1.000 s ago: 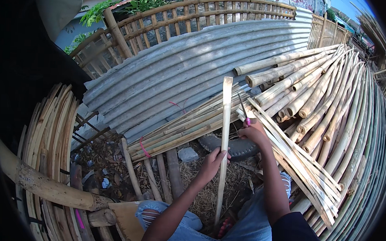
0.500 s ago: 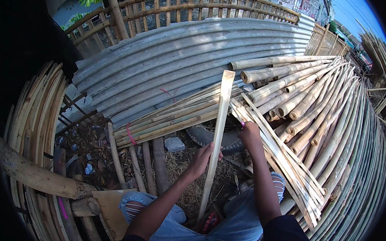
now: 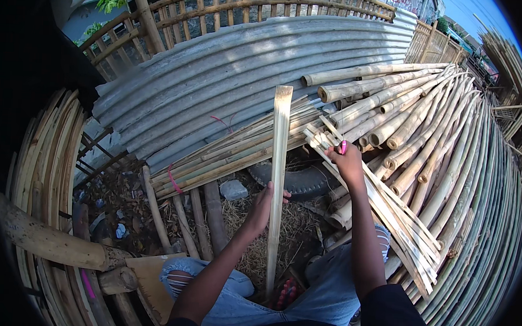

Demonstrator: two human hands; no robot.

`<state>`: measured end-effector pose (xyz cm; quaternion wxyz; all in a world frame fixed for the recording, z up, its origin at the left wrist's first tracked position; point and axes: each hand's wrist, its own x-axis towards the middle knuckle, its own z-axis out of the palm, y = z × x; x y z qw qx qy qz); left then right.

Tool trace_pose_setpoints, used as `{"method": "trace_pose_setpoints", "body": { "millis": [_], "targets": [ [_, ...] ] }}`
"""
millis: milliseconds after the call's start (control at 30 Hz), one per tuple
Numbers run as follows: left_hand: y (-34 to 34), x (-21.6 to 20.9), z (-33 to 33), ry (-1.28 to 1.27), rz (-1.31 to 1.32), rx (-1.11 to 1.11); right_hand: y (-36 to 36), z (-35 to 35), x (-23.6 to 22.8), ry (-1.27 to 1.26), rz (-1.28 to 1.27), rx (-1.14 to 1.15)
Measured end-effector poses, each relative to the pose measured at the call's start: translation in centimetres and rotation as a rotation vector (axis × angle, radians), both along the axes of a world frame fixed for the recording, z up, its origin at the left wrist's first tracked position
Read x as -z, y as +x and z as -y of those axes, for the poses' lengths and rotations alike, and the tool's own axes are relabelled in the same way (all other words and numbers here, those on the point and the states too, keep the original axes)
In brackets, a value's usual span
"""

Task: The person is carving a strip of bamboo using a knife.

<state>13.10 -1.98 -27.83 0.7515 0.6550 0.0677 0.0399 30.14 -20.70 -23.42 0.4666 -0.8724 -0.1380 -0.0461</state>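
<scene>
My left hand [image 3: 261, 208] is closed round the lower half of a long, flat bamboo strip [image 3: 280, 140]. The strip stands nearly upright between my knees, with its pale inner face showing and its lower end down by my lap. To the right, my right hand [image 3: 348, 163] grips a small pink object [image 3: 343, 147]; only its end sticks out above the fist, so its kind is unclear. That hand is over the upper end of a stack of split bamboo strips [image 3: 395, 221], which slants down beside my right knee.
Round bamboo poles [image 3: 386, 103] lie piled at the right. A bundle of slats [image 3: 226, 164] tied with pink string rests ahead, before a corrugated sheet [image 3: 248, 57]. Near it are a tyre [image 3: 309, 184] and a stone [image 3: 233, 190]. More strips [image 3: 51, 154] stand at the left.
The strip in my left hand has swung more upright, its top moving left. My right hand has risen slightly, turned, and shows more of the pink object. The whole view has shifted a little.
</scene>
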Motion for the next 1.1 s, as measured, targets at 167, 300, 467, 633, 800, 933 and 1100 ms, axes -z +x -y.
{"method": "trace_pose_setpoints", "body": {
  "millis": [167, 300, 467, 633, 800, 933, 1100],
  "targets": [
    [-0.2, -0.3, 0.5, 0.060, 0.004, 0.045, -2.0, -3.3, -2.6, 0.574, -0.286, -0.190],
    [0.2, -0.5, 1.0, 0.152, -0.014, 0.097, -2.8, -5.1, -3.9, 0.736, -0.285, -0.211],
    [0.2, -1.1, 1.6, 0.205, -0.017, 0.092, -2.7, -7.0, -4.7, 0.951, -0.130, -0.156],
    [0.0, -1.2, 1.8, 0.277, 0.007, 0.078, -1.9, -7.8, -4.8, 0.975, -0.037, -0.153],
    [-0.7, -1.7, 1.8, 0.368, -0.010, 0.122, -2.4, -8.1, -5.1, 0.920, -0.070, -0.119],
    [-1.3, -2.0, 1.9, 0.479, 0.008, 0.108, -2.4, -8.0, -5.5, 0.881, -0.173, -0.020],
    [-1.6, -1.0, 2.4, 0.588, 0.093, 0.048, -1.7, -7.9, -5.2, 0.885, -0.097, 0.013]
  ]
}}
